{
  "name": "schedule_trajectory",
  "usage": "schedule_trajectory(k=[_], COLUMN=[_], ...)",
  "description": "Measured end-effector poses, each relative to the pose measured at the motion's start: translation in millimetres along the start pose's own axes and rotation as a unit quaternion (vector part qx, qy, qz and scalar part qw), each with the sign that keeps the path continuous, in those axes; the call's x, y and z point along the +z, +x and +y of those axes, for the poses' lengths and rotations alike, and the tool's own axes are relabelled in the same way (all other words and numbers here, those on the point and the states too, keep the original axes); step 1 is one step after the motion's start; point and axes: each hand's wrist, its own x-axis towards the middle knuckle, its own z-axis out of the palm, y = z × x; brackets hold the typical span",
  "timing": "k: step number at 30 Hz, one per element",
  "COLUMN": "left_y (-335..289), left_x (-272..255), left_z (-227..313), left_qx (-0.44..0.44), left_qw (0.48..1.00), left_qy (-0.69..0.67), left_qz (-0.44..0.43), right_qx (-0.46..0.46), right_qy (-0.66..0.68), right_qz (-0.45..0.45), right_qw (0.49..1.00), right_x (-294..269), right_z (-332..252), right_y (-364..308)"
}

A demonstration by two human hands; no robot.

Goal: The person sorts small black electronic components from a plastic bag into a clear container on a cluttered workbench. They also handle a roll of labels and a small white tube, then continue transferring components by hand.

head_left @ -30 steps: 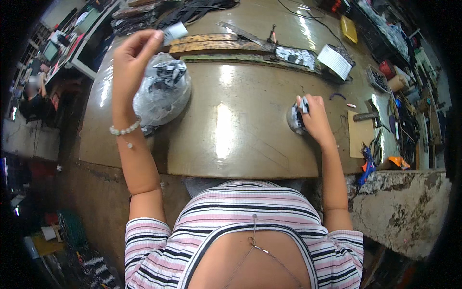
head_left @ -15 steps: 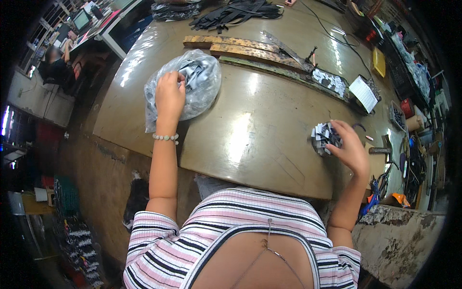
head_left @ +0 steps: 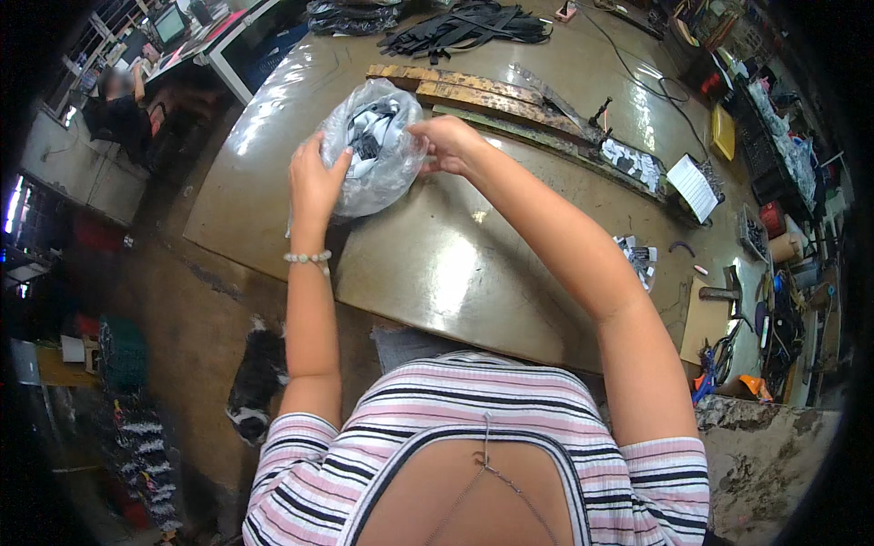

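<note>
A clear plastic bag with its mouth spread stands at the far left of the table. Grey and black strip-like pieces lie inside it. My left hand, with a beaded bracelet at the wrist, grips the bag's left side, thumb toward the opening. On the opposite side my right hand pinches the bag's rim between thumb and fingers. A bundle of grey and black pieces sits on the right of the table, partly hidden by my right forearm.
Behind the bag lie long worn bars and a pile of black straps. Farther right are a white sheet, a hammer and pliers. A black-and-white animal lies on the floor. A person sits far left.
My right hand has left the bundle at the right and reached across to the bag's right rim. My left hand has moved from the bag's mouth to its left side.
</note>
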Motion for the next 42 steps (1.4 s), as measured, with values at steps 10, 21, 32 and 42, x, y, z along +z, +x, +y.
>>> schedule_trajectory(k=[10, 21, 32, 42], left_y=[77.8, 4.1, -86.4, -136.2], left_x=[-100.7, -91.7, -26.1, 16.5], left_z=[27.7, 158.5, 61.6, 64.3], left_qx=[-0.007, 0.404, 0.082, 0.075], left_qw=[0.938, 0.864, 0.913, 0.862], left_qy=[-0.319, -0.299, -0.237, -0.201], left_qz=[0.137, -0.023, -0.322, -0.459], right_qx=[-0.452, -0.607, -0.633, -0.413], right_qy=[0.044, -0.181, -0.444, -0.459], right_qz=[-0.082, 0.01, -0.025, -0.054], right_qw=[0.887, 0.773, 0.634, 0.785], right_x=[-63.6, 9.9, 5.8, -41.1], right_z=[-99.5, 7.7, -4.9, 50.3], right_y=[-119.4, -88.9, -191.0, -200.6])
